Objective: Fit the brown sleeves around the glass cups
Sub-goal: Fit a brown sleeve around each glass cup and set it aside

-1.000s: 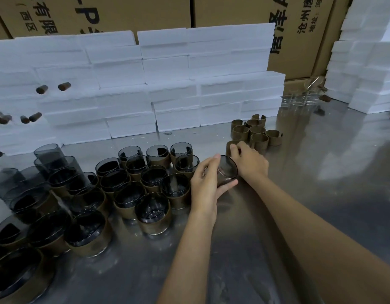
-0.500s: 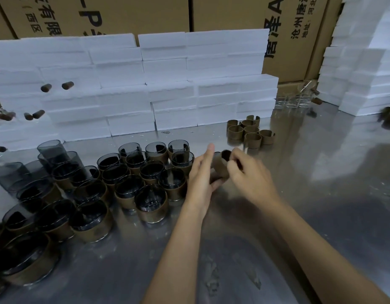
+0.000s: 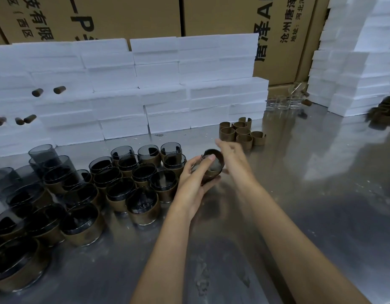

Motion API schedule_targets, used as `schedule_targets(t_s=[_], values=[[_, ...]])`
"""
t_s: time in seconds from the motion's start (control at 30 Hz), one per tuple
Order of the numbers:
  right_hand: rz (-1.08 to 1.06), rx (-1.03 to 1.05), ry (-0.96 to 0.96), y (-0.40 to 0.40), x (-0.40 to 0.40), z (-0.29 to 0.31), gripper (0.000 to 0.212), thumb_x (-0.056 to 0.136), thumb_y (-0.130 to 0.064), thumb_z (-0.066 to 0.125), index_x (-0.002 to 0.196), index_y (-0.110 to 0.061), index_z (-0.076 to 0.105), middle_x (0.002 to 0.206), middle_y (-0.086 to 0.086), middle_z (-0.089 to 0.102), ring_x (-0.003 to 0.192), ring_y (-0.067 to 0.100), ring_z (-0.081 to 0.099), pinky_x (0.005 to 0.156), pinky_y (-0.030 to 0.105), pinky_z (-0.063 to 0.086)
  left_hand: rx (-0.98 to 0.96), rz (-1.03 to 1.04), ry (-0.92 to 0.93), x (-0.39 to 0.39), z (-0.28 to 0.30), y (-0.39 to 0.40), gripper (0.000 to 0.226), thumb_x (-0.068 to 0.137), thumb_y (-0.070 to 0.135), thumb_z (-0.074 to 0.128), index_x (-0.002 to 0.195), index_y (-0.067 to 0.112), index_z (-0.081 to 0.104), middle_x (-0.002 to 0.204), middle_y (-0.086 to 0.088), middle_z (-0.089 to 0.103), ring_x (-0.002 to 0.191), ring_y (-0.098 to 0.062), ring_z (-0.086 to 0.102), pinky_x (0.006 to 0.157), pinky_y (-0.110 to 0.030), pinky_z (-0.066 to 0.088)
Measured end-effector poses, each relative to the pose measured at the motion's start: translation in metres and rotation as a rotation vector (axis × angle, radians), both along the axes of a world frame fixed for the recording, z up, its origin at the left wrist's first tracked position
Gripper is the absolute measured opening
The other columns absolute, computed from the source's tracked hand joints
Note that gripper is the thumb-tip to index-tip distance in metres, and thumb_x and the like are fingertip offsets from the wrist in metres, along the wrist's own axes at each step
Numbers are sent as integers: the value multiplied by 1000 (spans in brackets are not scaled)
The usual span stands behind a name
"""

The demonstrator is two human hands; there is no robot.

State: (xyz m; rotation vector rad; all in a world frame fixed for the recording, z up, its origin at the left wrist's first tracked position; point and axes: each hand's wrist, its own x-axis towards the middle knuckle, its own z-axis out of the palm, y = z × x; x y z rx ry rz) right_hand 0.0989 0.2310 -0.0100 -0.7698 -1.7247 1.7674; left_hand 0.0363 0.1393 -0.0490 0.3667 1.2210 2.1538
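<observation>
I am holding a smoked glass cup (image 3: 212, 166) tilted in my left hand (image 3: 193, 187), fingers and thumb curling around its wall, just above the steel bench (image 3: 299, 216) near the centre of the view. A brown sleeve (image 3: 214, 172) is already sitting around its lower wall. My right hand (image 3: 232, 153) is hovering at the cup's one o'clock, blurred, so I cannot tell whether its fingers are pinching anything or hanging loose.

The cup is looking thin-walled, rigid and slick, likely to chip if it is knocked against its neighbours, so I am judging the safest hold to be around the wall, clear of the rim. The sleeve is looking like a light, springy open band; I would be spreading it by its free ends.

At nine o'clock, the sleeved cups (image 3: 143, 205) are standing upright in close rows, dark grey glass above tan bands. At one o'clock, the spare sleeves (image 3: 240, 133) are clustering on end near the white foam blocks (image 3: 167, 84).
</observation>
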Motion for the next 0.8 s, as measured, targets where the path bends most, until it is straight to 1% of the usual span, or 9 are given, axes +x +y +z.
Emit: schedule_targets(t_s=[0.07, 0.13, 0.17, 0.27, 0.33, 0.47, 0.6, 0.73, 0.8], values=[[128, -62, -92, -1, -9, -9, 55, 88, -66, 60, 115, -19, 68, 112, 0, 72, 106, 14, 67, 89, 34, 51, 26, -17, 12, 0, -1, 0, 72, 77, 34, 89, 134, 4, 59, 122, -18, 72, 114, -26, 72, 93, -45, 60], [170, -81, -93, -1, -12, -19, 66, 83, -73, 59, 114, -16, 72, 112, 3, 76, 109, 17, 69, 99, 39, 51, 38, -20, 19, -1, -2, 1, 77, 70, 38, 91, 132, 4, 60, 119, -17, 74, 114, -24, 72, 88, -40, 61], [160, -84, -79, 1, -12, -21, 68, 82, -75, 58, 114, -16, 73, 110, 2, 77, 109, 16, 69, 100, 39, 51, 36, -15, 21, -2, -3, 1, 77, 69, 38, 91, 131, 5, 61, 120, -17, 73, 114, -25, 72, 88, -40, 61], [86, -45, -20, 2, -10, -25, 61, 89, -72, 57, 107, -16, 75, 101, 1, 79, 101, 14, 73, 85, 30, 54, 21, -3, 36, -4, -4, 1, 71, 73, 33, 91, 131, 5, 61, 126, -19, 70, 115, -27, 71, 88, -42, 61], [8, -5, 39, 0, -9, -26, 56, 94, -65, 57, 102, -13, 76, 100, 7, 78, 98, 16, 73, 81, 30, 54, 14, 2, 25, -4, -4, 2, 60, 82, 25, 87, 133, 5, 60, 131, -20, 66, 118, -28, 69, 93, -45, 60], [-70, 38, 82, -6, -8, -28, 55, 99, -58, 53, 99, -6, 74, 102, 16, 76, 103, 26, 71, 96, 42, 55, -17, 25, 22, -3, -2, 3, 50, 88, 15, 79, 134, 4, 60, 136, -21, 62, 120, -25, 68, 95, -47, 60], [-65, 59, 98, -8, -8, -29, 60, 101, -58, 48, 102, -2, 71, 103, 19, 74, 104, 30, 70, 99, 49, 54, -27, 33, 24, 1, 0, 2, 49, 90, 14, 77, 134, 3, 59, 138, -22, 60, 123, -28, 66, 90, -44, 61], [-64, 106, 103, -9, -10, -31, 57, 104, -55, 42, 102, -5, 68, 100, 11, 75, 102, 24, 70, 98, 45, 54, -42, 52, 49, 2, 0, 2, 46, 92, 15, 75, 133, 3, 60, 139, -23, 60, 125, -29, 65, 87, -42, 62], [-85, 136, 114, -7, -13, -35, 52, 107, -50, 42, 97, -5, 66, 94, 10, 73, 96, 21, 69, 92, 44, 53, -56, 63, 64, 4, 0, 3, 42, 93, 16, 74, 131, 4, 62, 137, -22, 61, 122, -28, 66, 83, -40, 62]])
